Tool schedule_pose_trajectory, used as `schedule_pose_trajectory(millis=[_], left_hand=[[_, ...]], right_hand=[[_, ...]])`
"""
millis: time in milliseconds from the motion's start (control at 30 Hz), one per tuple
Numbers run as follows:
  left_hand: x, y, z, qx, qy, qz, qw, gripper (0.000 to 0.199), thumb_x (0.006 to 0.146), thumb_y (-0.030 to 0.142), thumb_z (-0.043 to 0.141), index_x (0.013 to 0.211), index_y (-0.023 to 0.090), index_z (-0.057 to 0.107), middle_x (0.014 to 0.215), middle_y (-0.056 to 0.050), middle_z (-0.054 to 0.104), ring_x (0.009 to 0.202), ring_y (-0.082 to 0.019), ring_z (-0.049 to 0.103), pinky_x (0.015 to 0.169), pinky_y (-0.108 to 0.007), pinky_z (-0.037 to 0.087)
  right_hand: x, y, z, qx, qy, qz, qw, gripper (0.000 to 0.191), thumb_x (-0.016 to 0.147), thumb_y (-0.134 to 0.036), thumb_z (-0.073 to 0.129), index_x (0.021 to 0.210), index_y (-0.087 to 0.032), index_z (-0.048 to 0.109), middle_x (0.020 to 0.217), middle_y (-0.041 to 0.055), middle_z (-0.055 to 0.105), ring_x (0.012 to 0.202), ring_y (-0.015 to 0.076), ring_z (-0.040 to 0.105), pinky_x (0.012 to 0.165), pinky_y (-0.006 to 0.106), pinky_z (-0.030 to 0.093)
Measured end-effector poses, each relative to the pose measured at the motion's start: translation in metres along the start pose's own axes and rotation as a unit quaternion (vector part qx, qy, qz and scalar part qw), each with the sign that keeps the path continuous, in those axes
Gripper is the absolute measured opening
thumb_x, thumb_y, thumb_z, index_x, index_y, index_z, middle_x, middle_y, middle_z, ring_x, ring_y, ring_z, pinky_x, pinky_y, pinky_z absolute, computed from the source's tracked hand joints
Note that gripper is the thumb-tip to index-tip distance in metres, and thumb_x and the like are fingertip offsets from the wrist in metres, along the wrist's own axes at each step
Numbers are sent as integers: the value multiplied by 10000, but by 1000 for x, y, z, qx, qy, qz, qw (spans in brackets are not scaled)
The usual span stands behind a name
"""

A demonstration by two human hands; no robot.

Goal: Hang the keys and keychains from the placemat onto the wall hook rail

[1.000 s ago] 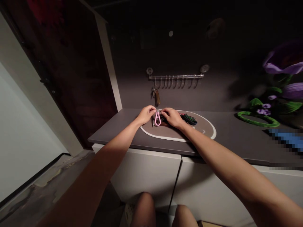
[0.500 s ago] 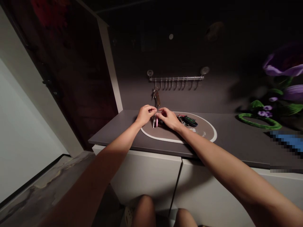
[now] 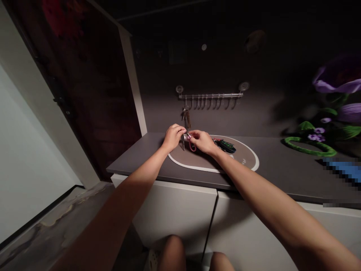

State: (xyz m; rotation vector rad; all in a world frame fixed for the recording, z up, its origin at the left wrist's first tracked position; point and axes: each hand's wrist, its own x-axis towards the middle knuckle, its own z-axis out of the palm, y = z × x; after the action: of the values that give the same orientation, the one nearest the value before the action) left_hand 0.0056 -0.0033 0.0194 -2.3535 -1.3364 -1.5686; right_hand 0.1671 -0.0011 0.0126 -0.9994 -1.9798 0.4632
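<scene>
My left hand (image 3: pixel 172 137) pinches a small metal key or clasp (image 3: pixel 185 137) above the oval tan mat (image 3: pixel 203 164). My right hand (image 3: pixel 202 142) is close beside it, with its fingers on a pink loop strap (image 3: pixel 192 147) joined to that metal piece. The hands hide most of the strap and any ring. A dark key fob with green markings (image 3: pixel 227 146) lies on the mat just right of my right hand, among other keys.
The mat sits on a dark grey countertop (image 3: pixel 135 160) above white cabinet doors (image 3: pixel 175 214). A wall rail with several hooks (image 3: pixel 210 96) holds a bunch of keys with a brown tag (image 3: pixel 186 118). A green ring (image 3: pixel 310 151) lies against purple floral decor to the right.
The pink strap has swung from hanging below the metal piece to lying right, beneath my right hand. My hands have drawn slightly apart, and the view has tilted slightly.
</scene>
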Motion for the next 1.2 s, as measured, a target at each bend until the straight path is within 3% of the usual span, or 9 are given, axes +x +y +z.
schedule_pose_trajectory(millis=[133,233,400,533,667,967,1200], left_hand=[[3,-4,-1,-39,26,-48,998,146,797,203,502,761,161,637,820,-27,619,793,-124,545,756,-239,422],[4,-9,3,-136,31,-122,983,119,780,206,523,776,139,621,775,-23,625,716,-114,544,702,-242,430],[4,-15,11,-346,31,-203,915,132,739,241,594,774,114,589,621,17,564,538,-64,485,579,-210,412],[4,-14,13,-453,28,-228,861,164,696,236,653,749,105,570,558,35,530,500,-43,474,564,-194,410],[2,-8,11,-499,16,-239,833,170,692,213,666,763,103,557,588,23,558,538,-48,522,616,-210,444],[-2,-1,12,-514,-39,-237,824,218,684,223,683,798,98,545,663,-7,606,600,-73,590,714,-269,491],[-2,-2,13,-493,-38,-239,836,292,636,283,718,803,104,559,677,-4,613,620,-79,601,735,-281,499]], right_hand=[[5,7,-5,38,-37,-12,999,252,752,-261,533,943,-172,671,837,26,687,723,140,605,699,246,454],[6,11,-6,109,-44,10,993,281,745,-293,563,977,-163,655,850,37,683,683,126,596,634,231,464],[2,5,-5,196,-60,64,977,300,737,-279,586,1007,-149,603,822,45,664,611,103,565,536,211,454],[2,1,-5,206,-54,58,975,248,702,-223,609,939,-150,625,823,32,652,656,103,556,626,235,461],[4,-1,-5,216,0,64,974,241,709,-234,583,932,-155,631,855,27,648,703,102,552,692,241,442],[2,-5,-2,246,47,56,966,274,679,-407,615,772,-150,588,599,-23,544,506,66,424,494,211,340],[4,-3,-6,235,36,50,970,291,624,-404,661,739,-144,595,573,-33,530,492,61,414,496,213,326]])
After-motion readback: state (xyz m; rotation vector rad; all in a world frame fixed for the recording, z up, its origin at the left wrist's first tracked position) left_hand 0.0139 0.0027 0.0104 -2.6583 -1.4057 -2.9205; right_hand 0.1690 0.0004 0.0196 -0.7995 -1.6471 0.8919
